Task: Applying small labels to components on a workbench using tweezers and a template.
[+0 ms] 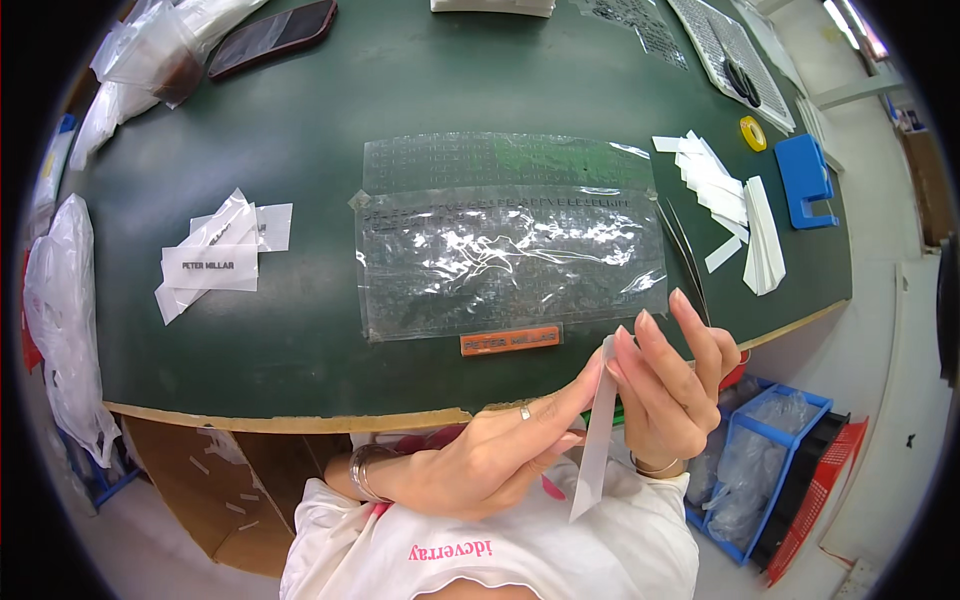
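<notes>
Progress, judging by the layout: partway. Small stack of white lettered strips (210,268) at left on the green table (250,370) reads as done; several overlap, exact count can't be told. Strip in work, the narrow pale strip (597,440), is up between the hands just off the table's front edge, no lettering visible on it. Right hand (668,385) appears to pinch its top end, other fingers loosely spread. Left hand (500,460) has fingertips against the same end; can't tell if it grips.

Likely left: this strip plus the fanned white pieces (712,180) at right, which look blank. Orange block (510,341) with dark letters sits at the front edge of the clear lettered sheet (510,260).

Around: tweezers (684,255) between sheet and white pieces, yellow tape roll (752,133), blue dispenser (803,180), scissors (741,82), phone (273,38). Nothing obviously blocking; tweezers lie close to the right fingertips, could get knocked.
</notes>
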Demonstrator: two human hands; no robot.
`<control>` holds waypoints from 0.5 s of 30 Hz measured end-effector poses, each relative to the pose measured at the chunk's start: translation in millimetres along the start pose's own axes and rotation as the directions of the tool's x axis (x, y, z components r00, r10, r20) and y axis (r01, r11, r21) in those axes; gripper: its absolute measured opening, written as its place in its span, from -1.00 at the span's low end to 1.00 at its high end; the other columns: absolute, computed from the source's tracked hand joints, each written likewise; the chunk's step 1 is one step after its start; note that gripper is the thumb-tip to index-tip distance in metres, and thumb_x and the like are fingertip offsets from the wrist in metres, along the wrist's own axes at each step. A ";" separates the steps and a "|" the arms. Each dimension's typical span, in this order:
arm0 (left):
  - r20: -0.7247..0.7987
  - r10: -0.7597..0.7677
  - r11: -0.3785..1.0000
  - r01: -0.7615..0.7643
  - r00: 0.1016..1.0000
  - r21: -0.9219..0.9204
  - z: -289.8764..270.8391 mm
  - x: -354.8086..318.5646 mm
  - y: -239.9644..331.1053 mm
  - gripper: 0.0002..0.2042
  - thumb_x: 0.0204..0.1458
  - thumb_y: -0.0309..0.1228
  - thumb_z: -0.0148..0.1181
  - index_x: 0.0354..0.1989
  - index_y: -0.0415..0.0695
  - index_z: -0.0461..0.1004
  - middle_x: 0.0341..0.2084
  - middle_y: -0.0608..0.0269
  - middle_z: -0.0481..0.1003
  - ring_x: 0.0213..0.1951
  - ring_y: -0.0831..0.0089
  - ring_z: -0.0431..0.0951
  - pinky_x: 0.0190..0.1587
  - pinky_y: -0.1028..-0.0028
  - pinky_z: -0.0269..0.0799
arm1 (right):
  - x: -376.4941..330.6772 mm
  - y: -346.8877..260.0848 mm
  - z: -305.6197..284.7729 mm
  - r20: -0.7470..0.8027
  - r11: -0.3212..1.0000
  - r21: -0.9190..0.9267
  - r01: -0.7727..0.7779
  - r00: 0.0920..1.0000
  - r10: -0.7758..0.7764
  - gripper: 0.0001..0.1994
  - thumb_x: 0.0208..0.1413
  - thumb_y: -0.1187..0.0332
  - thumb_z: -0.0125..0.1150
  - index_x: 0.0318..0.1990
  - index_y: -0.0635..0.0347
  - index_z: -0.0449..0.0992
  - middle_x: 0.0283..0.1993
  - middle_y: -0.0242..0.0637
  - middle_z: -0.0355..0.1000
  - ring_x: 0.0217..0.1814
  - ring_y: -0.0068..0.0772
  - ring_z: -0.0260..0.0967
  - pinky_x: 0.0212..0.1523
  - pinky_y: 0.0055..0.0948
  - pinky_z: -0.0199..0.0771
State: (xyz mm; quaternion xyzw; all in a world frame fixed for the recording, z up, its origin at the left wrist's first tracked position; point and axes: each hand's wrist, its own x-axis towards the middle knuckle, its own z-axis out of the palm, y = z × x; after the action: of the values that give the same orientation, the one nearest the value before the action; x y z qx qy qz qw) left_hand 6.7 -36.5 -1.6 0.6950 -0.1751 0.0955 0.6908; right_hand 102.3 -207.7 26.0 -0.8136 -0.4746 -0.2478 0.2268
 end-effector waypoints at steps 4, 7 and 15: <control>-0.037 -0.053 0.997 0.055 0.998 0.048 -6.1 -1.4 0.2 -0.49 0.09 -0.60 0.23 0.23 -0.40 0.27 -0.16 -0.17 0.52 -0.20 0.23 0.61 -0.09 0.44 0.50 | -6.0 -4.6 8.8 -0.139 0.976 0.218 0.001 0.990 0.030 -0.75 -0.18 0.29 0.49 -0.28 0.07 0.65 -0.24 -0.39 0.55 -0.04 -0.19 0.46 0.00 -0.33 0.26; -0.132 -0.024 0.972 -0.008 0.991 -0.233 -6.6 -0.6 -5.9 -0.56 0.01 -0.61 0.31 0.10 -0.31 0.39 -0.25 -0.07 0.52 -0.20 0.19 0.60 -0.10 0.39 0.52 | -9.0 -7.1 17.9 -0.148 0.855 0.519 -0.019 0.983 0.111 -0.71 -0.21 0.25 0.54 -0.28 -0.01 0.62 -0.31 -0.47 0.50 -0.13 -0.28 0.47 -0.04 -0.38 0.30; -0.305 0.080 0.959 -0.156 0.949 -0.236 -15.3 -4.2 1.5 -0.56 -0.23 -0.53 0.52 -0.12 -0.22 0.49 -0.39 0.17 0.44 -0.37 0.38 0.47 -0.37 0.47 0.40 | -6.8 5.8 22.0 -0.117 0.072 0.991 0.109 0.987 0.110 -0.67 -0.23 0.31 0.60 -0.36 0.10 0.52 -0.21 -0.32 0.39 -0.35 -0.33 0.47 -0.36 -0.43 0.51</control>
State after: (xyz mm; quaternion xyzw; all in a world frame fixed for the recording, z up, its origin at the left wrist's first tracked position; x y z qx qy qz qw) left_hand 3.9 -20.8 -1.4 0.5659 -0.1236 0.2151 0.7862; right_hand 108.6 -201.5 4.0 -0.4176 -0.4957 0.0777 0.7575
